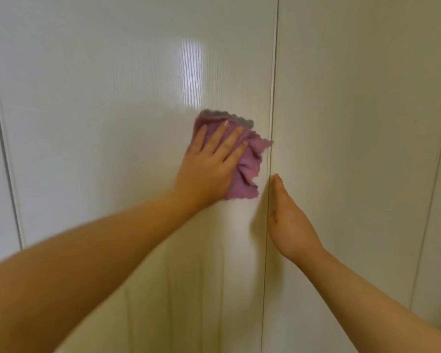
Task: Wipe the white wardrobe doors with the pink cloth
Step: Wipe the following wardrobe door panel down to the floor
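Glossy white wardrobe doors fill the view. My left hand (pixel 211 161) lies flat with straight fingers on the crumpled pink cloth (pixel 250 161) and presses it against the middle door (pixel 112 110). The cloth sits just left of the vertical gap (pixel 271 123) between the middle door and the right door (pixel 354 110). My right hand (pixel 288 220) rests edge-on at that gap, below the cloth, fingers straight; only its thumb side shows and its fingertips are hidden at the door edge.
Another door seam (pixel 4 149) runs down the far left and one (pixel 435 174) down the far right. A bright window reflection (pixel 192 75) shines on the middle door above the cloth.
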Motion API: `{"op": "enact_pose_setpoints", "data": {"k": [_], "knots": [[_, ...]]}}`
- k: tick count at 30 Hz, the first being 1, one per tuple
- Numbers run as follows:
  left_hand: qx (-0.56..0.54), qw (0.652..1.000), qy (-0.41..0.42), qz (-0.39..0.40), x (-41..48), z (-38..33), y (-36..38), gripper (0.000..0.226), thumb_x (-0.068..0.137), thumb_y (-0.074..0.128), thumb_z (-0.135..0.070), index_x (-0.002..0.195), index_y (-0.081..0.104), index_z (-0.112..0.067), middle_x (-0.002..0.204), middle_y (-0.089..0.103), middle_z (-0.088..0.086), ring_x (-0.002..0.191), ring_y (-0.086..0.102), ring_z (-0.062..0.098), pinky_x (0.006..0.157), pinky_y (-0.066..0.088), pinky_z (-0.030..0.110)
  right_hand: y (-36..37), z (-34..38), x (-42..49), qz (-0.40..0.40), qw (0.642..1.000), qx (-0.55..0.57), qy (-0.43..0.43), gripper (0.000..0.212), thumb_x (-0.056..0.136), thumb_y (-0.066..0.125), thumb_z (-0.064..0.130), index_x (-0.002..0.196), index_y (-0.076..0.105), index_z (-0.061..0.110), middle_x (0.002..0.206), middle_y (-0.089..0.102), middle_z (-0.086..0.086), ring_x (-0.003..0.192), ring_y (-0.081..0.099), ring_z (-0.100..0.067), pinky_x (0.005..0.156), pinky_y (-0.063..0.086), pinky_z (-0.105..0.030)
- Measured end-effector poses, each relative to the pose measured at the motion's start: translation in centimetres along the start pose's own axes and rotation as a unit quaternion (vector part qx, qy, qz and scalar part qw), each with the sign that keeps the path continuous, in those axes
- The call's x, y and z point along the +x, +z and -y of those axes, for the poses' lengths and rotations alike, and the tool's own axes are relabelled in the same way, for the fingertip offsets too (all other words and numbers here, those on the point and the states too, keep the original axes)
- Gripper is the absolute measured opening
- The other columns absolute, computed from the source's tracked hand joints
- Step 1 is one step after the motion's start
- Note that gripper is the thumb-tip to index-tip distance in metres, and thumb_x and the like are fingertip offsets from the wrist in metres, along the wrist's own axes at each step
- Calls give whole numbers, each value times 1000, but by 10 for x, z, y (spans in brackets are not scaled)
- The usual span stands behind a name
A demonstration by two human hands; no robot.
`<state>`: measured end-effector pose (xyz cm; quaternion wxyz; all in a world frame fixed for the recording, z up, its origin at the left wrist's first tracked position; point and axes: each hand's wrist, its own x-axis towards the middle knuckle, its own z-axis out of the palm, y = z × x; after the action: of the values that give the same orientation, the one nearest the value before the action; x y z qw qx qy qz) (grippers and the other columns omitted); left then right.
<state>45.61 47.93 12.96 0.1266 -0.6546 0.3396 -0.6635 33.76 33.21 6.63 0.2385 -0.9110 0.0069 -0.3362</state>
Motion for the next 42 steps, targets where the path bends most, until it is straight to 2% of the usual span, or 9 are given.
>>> {"op": "enact_pose_setpoints", "data": {"k": [5, 11, 16, 22, 27, 30, 34, 39, 42], "knots": [[-104, 973, 200, 56, -52, -42, -2, 46, 92, 39, -33, 126, 61, -12, 134, 56, 11, 126, 50, 33, 109, 26, 50, -8, 0, -11, -26, 999, -22, -13, 60, 95, 31, 6, 149, 9, 18, 155, 17, 0, 141, 20, -14, 112, 12, -19], [-45, 999, 2, 18, -39, 8, -7, 45, 96, 34, -29, 128, 58, -8, 136, 52, 17, 126, 47, 40, 106, 24, 55, -3, 10, -9, -38, 991, -107, -73, 62, 90, 29, -2, 148, 16, 13, 156, 11, -3, 144, 11, -14, 108, -1, -12], [-86, 963, 249, 51, -82, 17, -10, 40, 88, 43, -25, 121, 65, -15, 131, 58, 10, 121, 54, 34, 106, 29, 52, 6, 20, -9, -24, 991, -107, -80, 61, 91, 28, 1, 149, 12, 16, 157, 5, 0, 144, 7, -12, 111, 0, -15], [-28, 999, -14, 31, -41, 11, -14, 53, 99, 29, -43, 126, 61, -11, 134, 54, 17, 123, 50, 41, 105, 30, 57, 9, 14, -26, -52, 993, -97, -33, 61, 90, 35, -6, 147, 21, 12, 155, 14, -4, 144, 12, -17, 111, 4, -18], [-130, 973, 141, 125, -125, -59, -20, 50, 82, 44, -32, 126, 62, -14, 137, 53, 9, 129, 45, 31, 111, 21, 51, 29, 15, -52, 0, 996, -85, 8, 60, 95, 35, 6, 149, 13, 16, 157, 7, -1, 144, 6, -15, 115, 8, -25], [-118, 984, 99, 94, -142, -38, -17, 43, 84, 43, -18, 120, 66, -14, 132, 57, 10, 125, 51, 32, 105, 29, 50, 29, 9, -57, -5, 995, -100, 12, 65, 91, 34, -2, 149, 10, 17, 157, 6, -1, 144, 5, -15, 114, 7, -24], [-87, 990, -98, 54, -115, -32, -18, 56, 102, 17, -35, 127, 60, -9, 136, 53, 15, 129, 40, 35, 105, 22, 53, 39, 13, -57, -16, 996, -91, 18, 68, 88, 34, -7, 149, 13, 16, 157, 8, -1, 144, 5, -16, 113, 5, -22], [-133, 984, 56, 100, -174, -92, -13, 47, 85, 43, -19, 129, 58, -14, 140, 49, 9, 135, 33, 28, 111, 19, 49, 56, 18, -61, 7, 996, -91, 2, 64, 94, 38, 6, 149, 9, 20, 157, 5, 2, 144, 2, -13, 114, 5, -24], [-113, 990, 3, 82, -190, -55, -14, 44, 86, 45, -18, 127, 61, -13, 140, 49, 9, 132, 37, 29, 111, 19, 46, 57, 12, -59, 26, 994, -105, -1, 71, 90, 33, -3, 149, 1, 18, 157, -1, 1, 144, 0, -13, 114, 5, -24]]}}
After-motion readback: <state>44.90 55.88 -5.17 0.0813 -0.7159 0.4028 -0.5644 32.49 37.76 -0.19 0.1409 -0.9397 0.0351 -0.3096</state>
